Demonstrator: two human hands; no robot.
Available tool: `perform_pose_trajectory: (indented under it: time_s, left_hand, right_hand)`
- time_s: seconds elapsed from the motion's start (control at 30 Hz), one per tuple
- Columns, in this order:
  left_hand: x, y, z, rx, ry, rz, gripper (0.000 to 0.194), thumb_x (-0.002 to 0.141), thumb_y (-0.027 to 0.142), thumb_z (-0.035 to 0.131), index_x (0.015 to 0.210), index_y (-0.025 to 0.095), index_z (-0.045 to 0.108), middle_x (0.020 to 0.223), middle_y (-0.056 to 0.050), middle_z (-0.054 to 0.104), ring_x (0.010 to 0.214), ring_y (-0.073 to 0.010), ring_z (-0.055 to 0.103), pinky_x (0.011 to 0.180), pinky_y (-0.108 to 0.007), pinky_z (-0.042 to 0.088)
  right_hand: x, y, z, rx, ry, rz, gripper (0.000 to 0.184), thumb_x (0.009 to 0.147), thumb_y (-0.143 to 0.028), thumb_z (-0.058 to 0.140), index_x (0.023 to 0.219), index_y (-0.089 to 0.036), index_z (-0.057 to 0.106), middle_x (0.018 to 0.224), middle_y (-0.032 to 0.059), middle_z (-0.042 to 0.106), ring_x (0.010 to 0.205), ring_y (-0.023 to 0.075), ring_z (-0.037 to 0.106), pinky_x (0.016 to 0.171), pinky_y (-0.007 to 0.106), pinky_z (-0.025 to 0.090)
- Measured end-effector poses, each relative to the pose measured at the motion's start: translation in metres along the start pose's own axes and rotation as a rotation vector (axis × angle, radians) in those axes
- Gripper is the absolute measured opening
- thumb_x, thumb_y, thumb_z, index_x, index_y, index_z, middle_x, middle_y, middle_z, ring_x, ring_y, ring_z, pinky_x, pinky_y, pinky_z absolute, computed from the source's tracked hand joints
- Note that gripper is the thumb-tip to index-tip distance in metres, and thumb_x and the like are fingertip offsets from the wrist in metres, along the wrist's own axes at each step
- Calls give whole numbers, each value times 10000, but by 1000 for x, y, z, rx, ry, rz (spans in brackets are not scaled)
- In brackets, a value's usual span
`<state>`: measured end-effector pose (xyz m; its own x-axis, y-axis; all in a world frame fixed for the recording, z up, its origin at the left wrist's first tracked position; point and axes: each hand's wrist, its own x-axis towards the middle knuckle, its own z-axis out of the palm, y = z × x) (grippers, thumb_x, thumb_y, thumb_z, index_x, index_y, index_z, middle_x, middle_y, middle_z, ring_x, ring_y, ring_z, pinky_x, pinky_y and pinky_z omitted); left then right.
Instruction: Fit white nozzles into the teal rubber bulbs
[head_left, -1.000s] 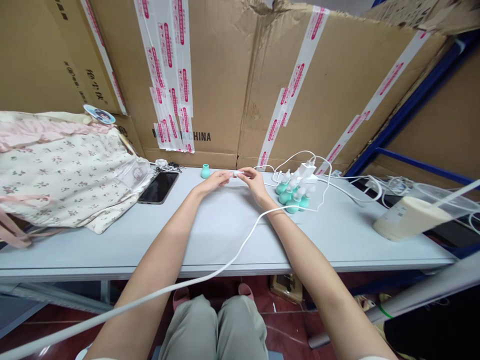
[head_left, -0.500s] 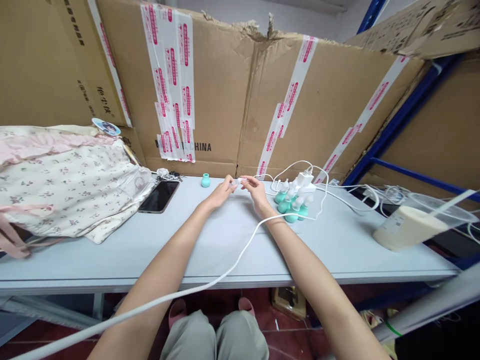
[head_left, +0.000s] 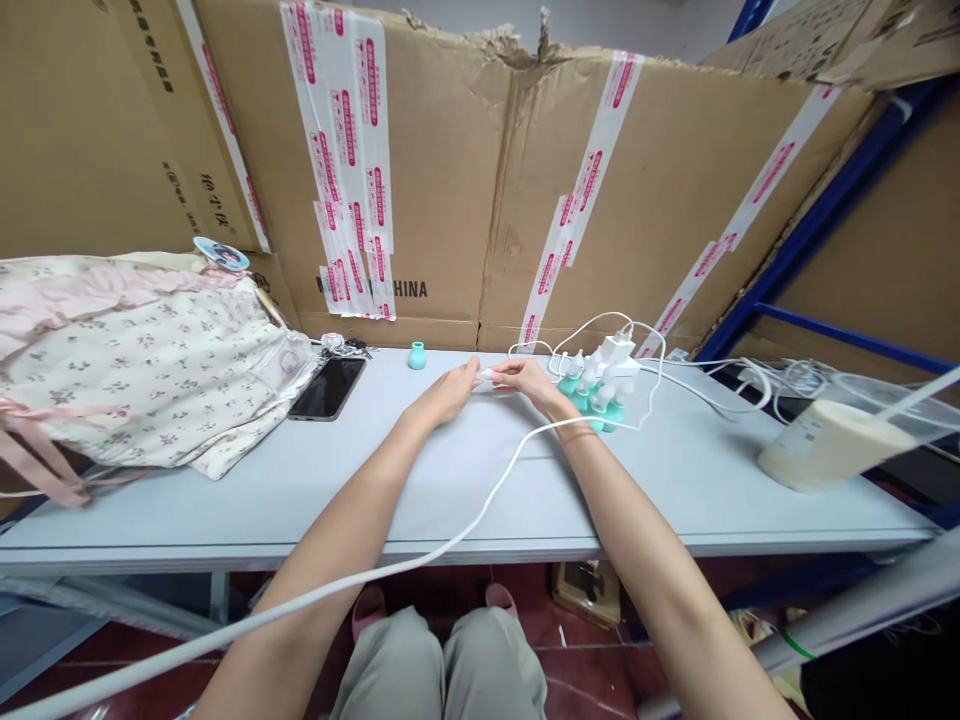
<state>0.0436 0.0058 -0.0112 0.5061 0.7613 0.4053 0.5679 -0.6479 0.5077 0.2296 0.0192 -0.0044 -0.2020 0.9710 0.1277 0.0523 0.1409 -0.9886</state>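
Note:
Over the back of the table my left hand (head_left: 452, 390) and my right hand (head_left: 525, 380) meet fingertip to fingertip. Between them is a small translucent whitish piece (head_left: 484, 375), like a clear nozzle tip; the fingers cover most of it. Both hands are closed on it. Left of my hands a green rubber bulb (head_left: 417, 355) stands upright with its open neck on top. Close to my right wrist, several green bulbs with clear nozzle tips (head_left: 598, 398) stand in a cluster.
A white cable (head_left: 480, 510) crosses in front of my right forearm. A phone (head_left: 328, 389) and a floral cloth bag (head_left: 150, 370) lie at left. Behind the bulbs sits a white power plug (head_left: 618, 349). A drink cup (head_left: 832, 440) stands at right; cardboard (head_left: 435, 180) walls the back.
My hands have come closer together, and the fingers now cover more of the clear piece. The whole view has shifted slightly; the table objects keep their places.

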Motion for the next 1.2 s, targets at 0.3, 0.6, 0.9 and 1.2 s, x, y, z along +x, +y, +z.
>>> perform_pose_trajectory:
  time_s: [0.3, 0.6, 0.9, 1.2]
  left_hand:
    - [-7, 20, -8, 234, -214, -98, 194, 880, 160, 313, 1052, 178, 401, 974, -140, 629, 842, -234, 604, 689, -289, 408]
    - [-12, 30, -15, 419, -310, -61, 306, 869, 113, 257, 1144, 168, 380, 1054, -168, 624, 949, -265, 620, 742, -325, 440]
    - [-1, 7, -1, 117, -70, -36, 164, 904, 180, 306, 1043, 179, 393, 1055, -126, 606, 958, -200, 593, 779, -297, 454]
    - [5, 4, -2, -32, 102, -47, 454, 893, 362, 421, 1285, 173, 291, 1131, -138, 565, 1061, -237, 555, 910, -392, 421]
  right_hand:
    - [12, 9, -7, -351, -65, -137, 389, 462, -454, 804, 614, -118, 681, 572, 42, 636, 515, 104, 516, 510, 236, 390]
    - [9, 7, -2, -635, -137, -270, 208, 635, -346, 682, 642, -139, 672, 603, 20, 633, 576, 113, 508, 568, 232, 369]
    - [12, 2, 1, -340, -28, -304, 309, 597, -431, 739, 685, -155, 632, 746, 52, 669, 707, 154, 582, 719, 293, 435]
    - [11, 6, 15, 50, -20, -112, 409, 570, -475, 758, 804, -151, 671, 733, 45, 680, 629, 141, 594, 692, 301, 471]
